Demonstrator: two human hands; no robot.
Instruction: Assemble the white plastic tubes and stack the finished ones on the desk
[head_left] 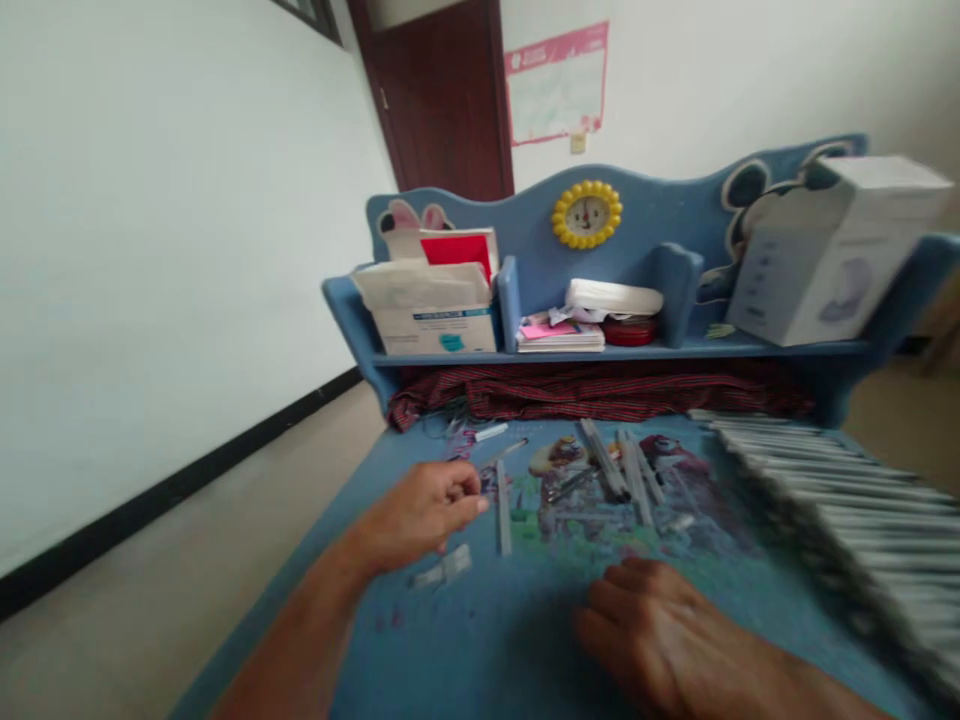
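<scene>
A slim, translucent strip (pixel 504 512) lay on the blue desk (pixel 450 665) beside the curled left hand (pixel 435 505); the right hand (pixel 649 625) was bunched. Whether either pinched anything, I couldn't tell. Slender rods (pixel 840 500) lay rightward, rumpled cloth (pixel 555 393) behind.

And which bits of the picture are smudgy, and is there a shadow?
In the head view, the pale rods and right hand look soft and smeary; there too, a dim shadow lies beside that hand on the blue table; same view, the yellow clock looks clearer.

Wht wall (pixel 187 250), dk brn door (pixel 450 110)
</scene>
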